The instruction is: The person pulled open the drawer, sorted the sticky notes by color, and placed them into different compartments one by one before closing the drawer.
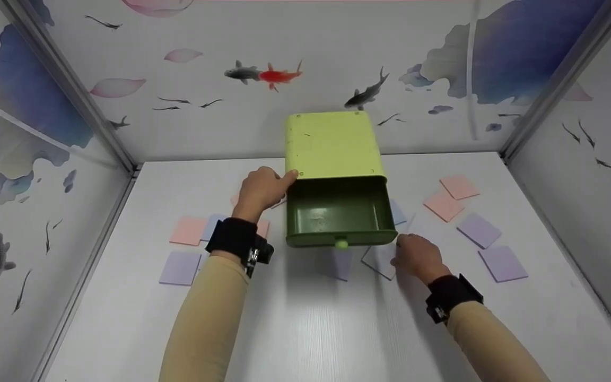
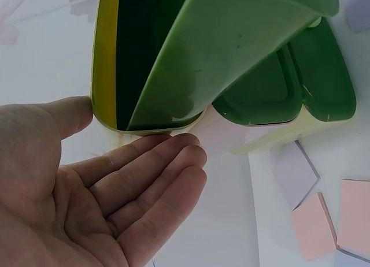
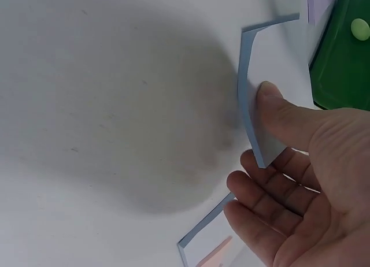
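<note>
My left hand (image 1: 263, 188) holds the front left edge of a small yellow-green drawer box (image 1: 332, 143), thumb on the top corner and fingers along the side. Its dark green top drawer (image 1: 337, 209) is pulled out, and nothing shows inside. In the left wrist view, lower green drawers (image 2: 321, 65) sit pushed in. My right hand (image 1: 419, 257) is low beside the drawer's right front corner. Its thumb and fingers pinch a slightly bent sticky note pad (image 3: 283, 65), white-faced with a blue edge. Another pale pad (image 1: 382, 260) lies close to that hand.
Pink pads (image 1: 443, 205) and purple pads (image 1: 503, 263) lie on the right of the white table (image 1: 305, 329). More pink (image 1: 188, 231) and purple (image 1: 180, 268) pads lie on the left. Patterned walls (image 1: 204, 122) enclose the table behind and on both sides.
</note>
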Demonstrator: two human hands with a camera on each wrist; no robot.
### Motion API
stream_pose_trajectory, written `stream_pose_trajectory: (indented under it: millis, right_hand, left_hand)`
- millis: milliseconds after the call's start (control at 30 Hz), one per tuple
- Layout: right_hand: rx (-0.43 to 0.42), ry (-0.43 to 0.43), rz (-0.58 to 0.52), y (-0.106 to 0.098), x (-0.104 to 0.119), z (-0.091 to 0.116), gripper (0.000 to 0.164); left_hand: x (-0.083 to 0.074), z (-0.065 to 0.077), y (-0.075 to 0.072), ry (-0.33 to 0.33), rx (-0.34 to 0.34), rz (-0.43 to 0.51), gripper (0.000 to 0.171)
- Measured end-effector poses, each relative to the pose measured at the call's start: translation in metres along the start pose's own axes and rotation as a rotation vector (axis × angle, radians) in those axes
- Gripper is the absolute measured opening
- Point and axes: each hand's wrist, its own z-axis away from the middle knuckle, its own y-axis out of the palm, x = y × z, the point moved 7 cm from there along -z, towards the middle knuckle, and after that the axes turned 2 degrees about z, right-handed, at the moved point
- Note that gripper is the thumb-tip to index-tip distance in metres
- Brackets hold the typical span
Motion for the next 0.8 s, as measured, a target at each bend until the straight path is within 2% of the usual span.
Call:
stream_pose_trajectory:
  millis: [100,300,433,533,800]
  right_hand:
    - [-0.008,-0.013,-0.024,-0.002,-0.002,0.002,0.026]
    - [-0.051,-0.042,-0.049,-0.008,-0.003,0.003,0.026]
    - [-0.08,-0.054,-0.062,-0.016,-0.003,0.004,0.01]
    - [-0.104,-0.059,-0.079,-0.022,-0.005,0.004,0.004]
    - [-0.166,-0.125,-0.159,-0.033,-0.01,0.007,0.017]
  left_hand:
    - [0.0,0.0,0.001,0.0,0.001,0.0,0.053]
    - [0.001,0.0,0.002,0.003,0.01,-0.005,0.055]
    - [0.001,-0.001,0.001,0.001,0.008,-0.014,0.055]
    - [0.001,-0.002,0.001,-0.006,0.007,-0.01,0.053]
    - [0.002,-0.002,0.001,-0.009,0.007,0.003,0.052]
